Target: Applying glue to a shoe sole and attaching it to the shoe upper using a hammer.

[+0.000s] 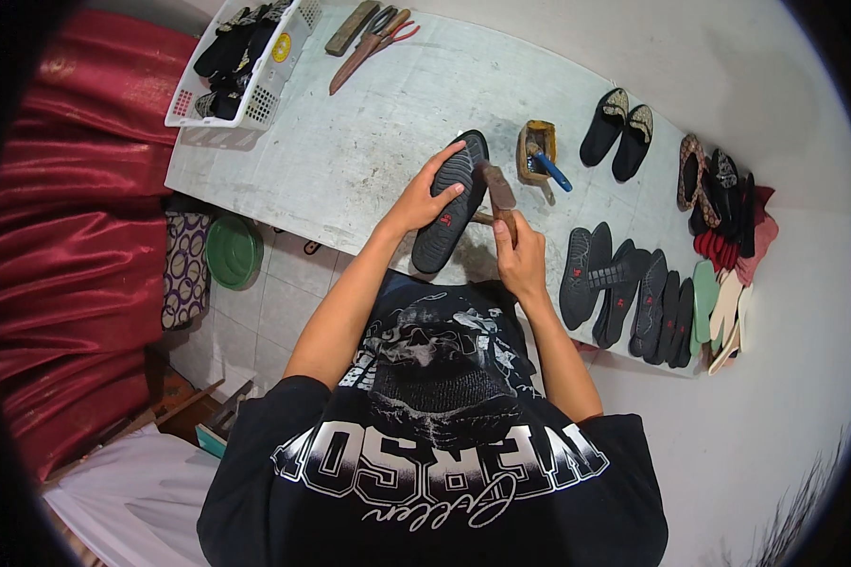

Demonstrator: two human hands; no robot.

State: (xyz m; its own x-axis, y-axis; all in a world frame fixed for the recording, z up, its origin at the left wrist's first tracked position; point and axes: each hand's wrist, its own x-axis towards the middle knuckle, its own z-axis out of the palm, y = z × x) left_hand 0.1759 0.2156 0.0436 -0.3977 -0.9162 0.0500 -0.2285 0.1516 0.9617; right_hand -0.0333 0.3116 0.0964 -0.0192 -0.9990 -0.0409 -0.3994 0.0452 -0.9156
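Observation:
A black shoe is held tilted near the table's front edge, its ridged sole with a small red mark turned up. My left hand grips it from the left side, thumb and fingers on the sole. My right hand is wrapped round the handle of a hammer, whose worn metal head stands beside the shoe's right edge. Whether the head touches the shoe, I cannot tell. A short brown bar shows between shoe and hammer; its kind is unclear. What lies under the shoe is hidden.
Beyond the hammer stands a glue tub with a blue-handled brush. Black soles line the right front edge. Finished shoes sit at back right. A white basket of shoes and several hand tools are at back left.

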